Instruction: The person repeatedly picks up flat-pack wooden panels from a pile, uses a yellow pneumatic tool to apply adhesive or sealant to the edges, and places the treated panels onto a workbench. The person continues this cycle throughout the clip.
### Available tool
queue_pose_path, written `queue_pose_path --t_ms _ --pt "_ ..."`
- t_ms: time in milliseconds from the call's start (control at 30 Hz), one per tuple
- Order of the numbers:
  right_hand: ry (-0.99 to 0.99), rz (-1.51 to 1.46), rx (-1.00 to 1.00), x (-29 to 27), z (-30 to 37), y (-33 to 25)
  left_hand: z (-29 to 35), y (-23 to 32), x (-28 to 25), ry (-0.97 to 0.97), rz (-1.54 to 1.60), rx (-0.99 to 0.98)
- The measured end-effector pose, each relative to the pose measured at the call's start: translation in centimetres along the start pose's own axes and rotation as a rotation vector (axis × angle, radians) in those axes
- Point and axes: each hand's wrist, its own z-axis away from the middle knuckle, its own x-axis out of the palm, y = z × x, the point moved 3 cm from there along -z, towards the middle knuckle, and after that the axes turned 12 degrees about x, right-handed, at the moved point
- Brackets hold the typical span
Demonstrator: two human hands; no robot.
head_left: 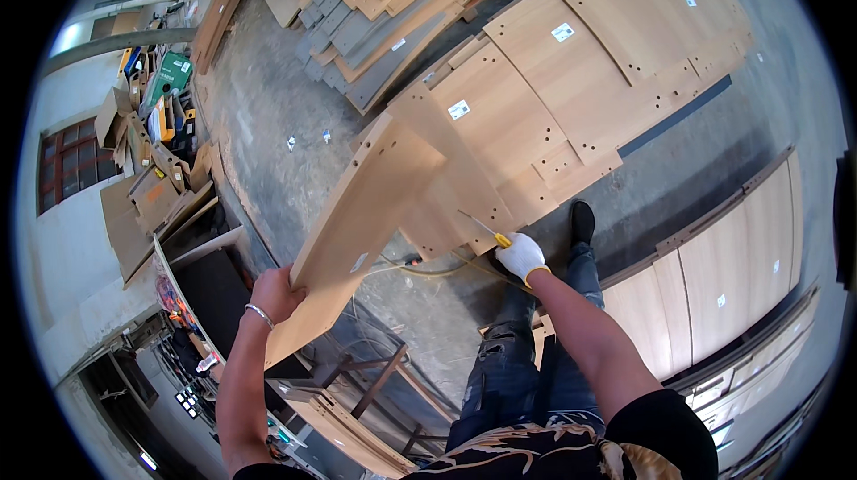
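Note:
My bare left hand point(278, 294), with a bracelet at the wrist, is closed round the edge of a light wood panel point(344, 248). This panel stands tilted on its edge, and its far end reaches over the panel stack. Small dark holes show near the far end of its narrow edge. My right hand point(522, 257), in a white knit glove, is wrapped round a yellow-handled screwdriver point(502, 239). The thin metal shaft points away to the left, over the near part of the stack, apart from the tilted panel.
A long stack of drilled wood panels point(527, 78) extends to the far right. More stacked boards point(393, 34) lie behind it. Panels point(714, 275) stand at the right. A metal frame point(379, 382) is near my legs; a hose point(428, 272) lies on the floor. Cardboard point(147, 199) is piled left.

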Motion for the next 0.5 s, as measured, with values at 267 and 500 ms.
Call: queue_pose_path --t_ms 267,500 --pt "-0.049 -0.053 0.043 0.7 0.4 2.7 -8.6 -2.0 2.0 -0.237 -0.236 -0.006" --pt "-0.079 -0.015 0.067 -1.9 0.2 3.6 -18.5 0.9 -4.2 -0.216 -0.195 0.013"
